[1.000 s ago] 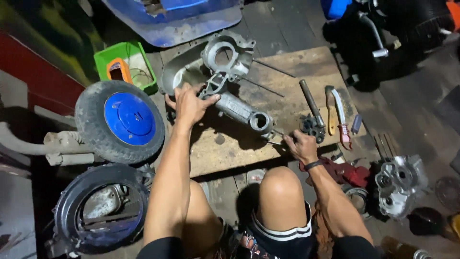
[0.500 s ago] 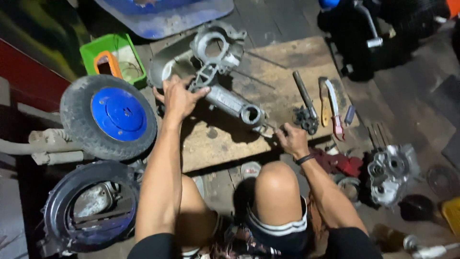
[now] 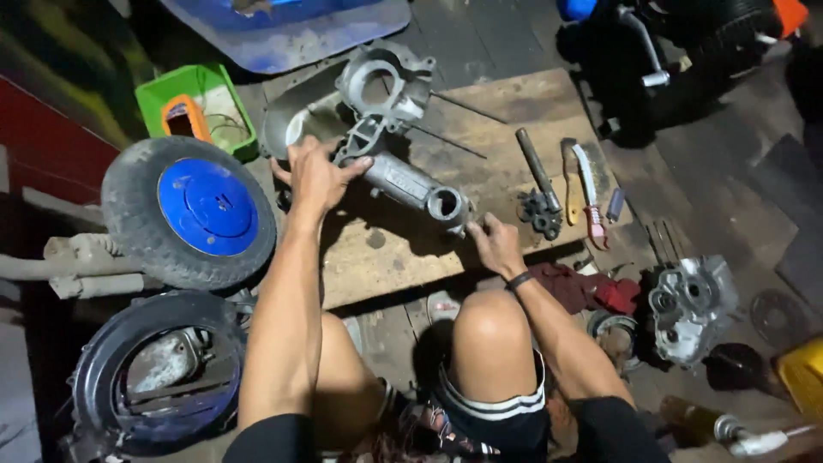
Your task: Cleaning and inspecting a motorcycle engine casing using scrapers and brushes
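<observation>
Head view, looking down past my knees: grey metal engine casing [image 3: 403, 163] lying slantwise on the wooden board [image 3: 480, 111] that serves as worktop; my left hand [image 3: 315, 176] resting on the casing's middle, fingers [image 3: 356, 163] spread and curled over its ribbed arm, holding it; my right hand [image 3: 493, 243] at the casing's near end, just below the round bore [image 3: 444, 204], fingertips pinched narrow at the casing's edge, whether on some small part I cannot tell; beside it on the board, a dark-handled tool [image 3: 537, 171], a small black gear [image 3: 542, 213] and a red-handled brush [image 3: 590, 193]; left of the board, a wheel with a blue hub [image 3: 206, 206] lying flat and, nearer me, a black tyre [image 3: 159, 373]; behind the wheel, a green tray [image 3: 214, 94]; to my right, a second grey casing half [image 3: 690, 304] on the floor, with red rags [image 3: 591, 291] between it and my knee.
</observation>
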